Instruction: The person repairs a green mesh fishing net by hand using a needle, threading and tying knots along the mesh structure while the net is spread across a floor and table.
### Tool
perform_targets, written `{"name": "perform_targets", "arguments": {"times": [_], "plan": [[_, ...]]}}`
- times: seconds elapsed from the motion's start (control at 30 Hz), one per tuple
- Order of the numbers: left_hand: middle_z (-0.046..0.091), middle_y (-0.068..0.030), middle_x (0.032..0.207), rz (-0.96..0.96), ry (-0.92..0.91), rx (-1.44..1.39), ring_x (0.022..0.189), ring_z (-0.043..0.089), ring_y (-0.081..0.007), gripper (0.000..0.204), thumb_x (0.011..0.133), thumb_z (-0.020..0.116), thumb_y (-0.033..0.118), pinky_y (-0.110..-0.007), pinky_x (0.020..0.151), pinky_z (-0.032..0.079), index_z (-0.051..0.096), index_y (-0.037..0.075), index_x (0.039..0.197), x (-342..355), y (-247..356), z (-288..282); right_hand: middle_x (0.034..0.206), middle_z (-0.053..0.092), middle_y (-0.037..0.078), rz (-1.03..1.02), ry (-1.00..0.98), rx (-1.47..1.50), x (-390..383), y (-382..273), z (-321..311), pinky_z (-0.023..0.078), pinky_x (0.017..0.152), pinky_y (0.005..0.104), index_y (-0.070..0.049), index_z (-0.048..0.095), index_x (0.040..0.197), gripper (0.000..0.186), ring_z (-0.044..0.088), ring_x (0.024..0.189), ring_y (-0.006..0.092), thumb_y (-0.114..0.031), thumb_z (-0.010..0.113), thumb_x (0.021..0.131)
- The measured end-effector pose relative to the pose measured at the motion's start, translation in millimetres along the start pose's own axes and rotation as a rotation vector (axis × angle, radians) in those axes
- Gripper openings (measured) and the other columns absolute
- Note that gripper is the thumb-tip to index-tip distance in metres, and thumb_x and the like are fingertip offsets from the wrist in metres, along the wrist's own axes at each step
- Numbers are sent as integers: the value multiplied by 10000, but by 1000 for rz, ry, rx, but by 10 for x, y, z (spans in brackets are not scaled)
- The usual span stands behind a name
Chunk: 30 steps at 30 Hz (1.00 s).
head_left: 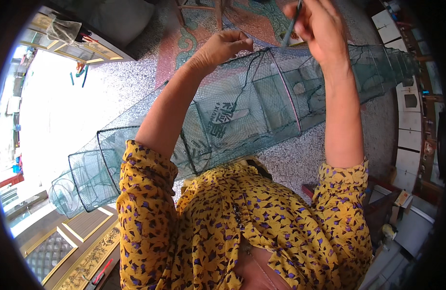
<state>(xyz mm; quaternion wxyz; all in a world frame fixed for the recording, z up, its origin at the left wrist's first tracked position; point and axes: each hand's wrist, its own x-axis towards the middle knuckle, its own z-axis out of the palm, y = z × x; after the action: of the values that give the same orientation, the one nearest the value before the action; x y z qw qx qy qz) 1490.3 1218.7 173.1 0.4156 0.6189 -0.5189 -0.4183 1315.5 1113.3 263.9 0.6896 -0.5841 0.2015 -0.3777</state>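
Note:
A long green mesh fish trap (242,106) with dark wire frames stretches across in front of me, from the lower left to the upper right. My left hand (228,47) is over its far edge, with thumb and fingers pinched together. Whatever lies between those fingertips is too small to make out. Higher and further right, my right hand (324,31) is raised with its fingers curled round a slim grey-green tool (291,24), long and stick-like, slanting down toward the mesh. Dark cord runs loosely over the netting near my left fingertips.
Speckled floor (295,162) lies under the trap, with a red and green pattern at the far side. Wooden stool legs (199,7) stand beyond. White cabinets (408,125) line the right, and gold-trimmed panels (73,246) are at the lower left.

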Motion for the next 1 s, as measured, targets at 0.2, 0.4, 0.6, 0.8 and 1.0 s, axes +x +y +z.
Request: {"name": "perform_targets", "arguments": {"times": [0.2,0.4,0.6,0.8,1.0], "plan": [[616,-26,798,-121,28,-194,705,557,-89,241,881,580,262,-222,644,448,626,25,901,164,-14,-6,621,604,36,95,-321,-842,-315,354,-108,455,512,258,-67,614,736,232,579,558,114,-254,558,862],[622,-29,751,-142,57,-208,644,555,-82,224,870,606,223,-213,572,454,627,0,861,214,-33,12,759,641,182,77,-318,-1411,-472,506,102,502,661,414,-20,653,736,181,635,699,327,-170,565,789],[639,-43,784,-248,116,-494,672,583,-91,178,849,633,167,-201,605,498,643,-10,867,258,-170,97,723,629,205,32,-266,-1508,-434,614,202,510,645,425,-2,652,707,135,633,716,351,-110,573,726],[628,-40,764,-379,136,-517,670,583,-99,158,855,621,145,-207,620,504,637,-9,889,254,-106,184,723,634,195,-48,-166,-1489,-388,738,227,518,631,413,-12,659,721,99,639,716,345,-81,590,704],[599,-35,771,-308,172,-513,679,552,-104,205,876,598,200,-240,636,470,604,-3,903,274,-199,213,740,644,175,-55,-156,-1503,-394,663,331,530,621,402,-18,647,792,100,650,735,335,-53,575,733]]}}
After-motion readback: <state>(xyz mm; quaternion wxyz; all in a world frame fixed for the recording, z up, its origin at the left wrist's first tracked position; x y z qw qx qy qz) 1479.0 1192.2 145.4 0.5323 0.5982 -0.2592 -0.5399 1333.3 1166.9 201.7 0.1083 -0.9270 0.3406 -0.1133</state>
